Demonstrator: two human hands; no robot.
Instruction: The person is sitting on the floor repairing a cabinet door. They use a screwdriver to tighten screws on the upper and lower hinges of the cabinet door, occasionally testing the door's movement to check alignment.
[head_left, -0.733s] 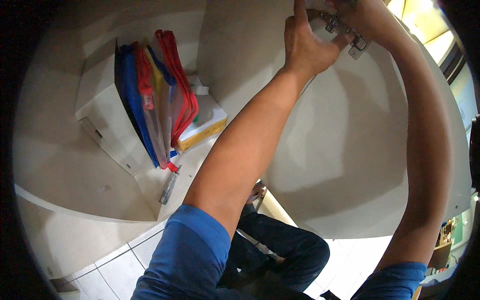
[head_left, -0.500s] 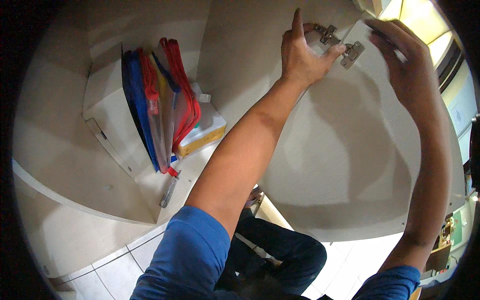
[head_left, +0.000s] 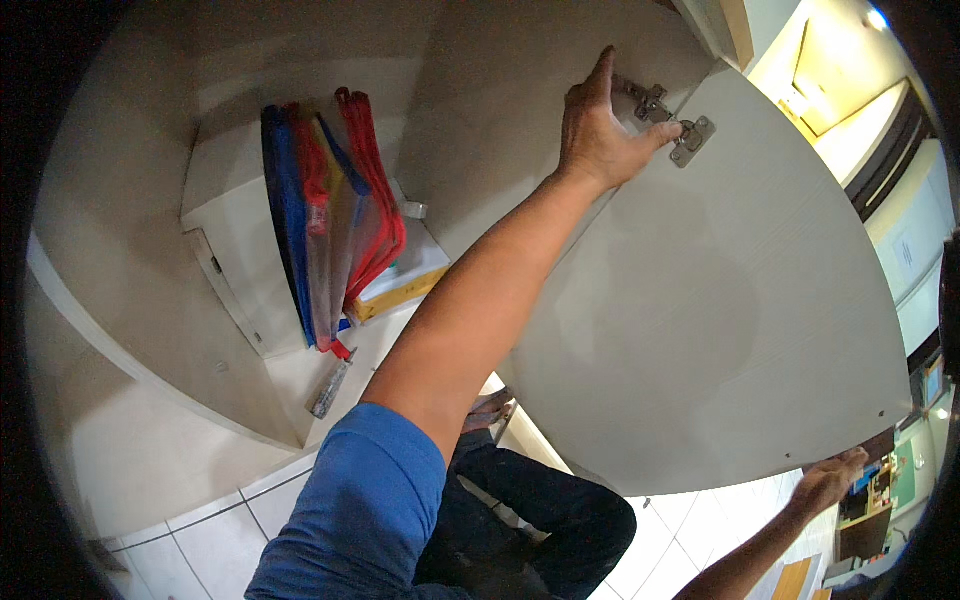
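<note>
A metal cabinet hinge joins the cabinet side panel to a pale door that stands swung outward. My left hand is at this hinge. Its thumb touches the hinge's cup end on the door, the index finger points upward, and another finger reaches the arm on the panel. The fingers are spread. Down by the door's lower outer corner is my right hand, its fingers loosely extended near the lower edge. Whether they touch the door is hard to see.
Inside the cabinet, blue and red zip folders lean on a white box. Beside them lies a white stack with a yellow side. A narrow grey tool rests near the front edge. My bent leg is below the door.
My right hand has left the door's upper edge beside the hinge and moved down to its lower outer corner. My left hand stays at the hinge. The view has shifted slightly.
</note>
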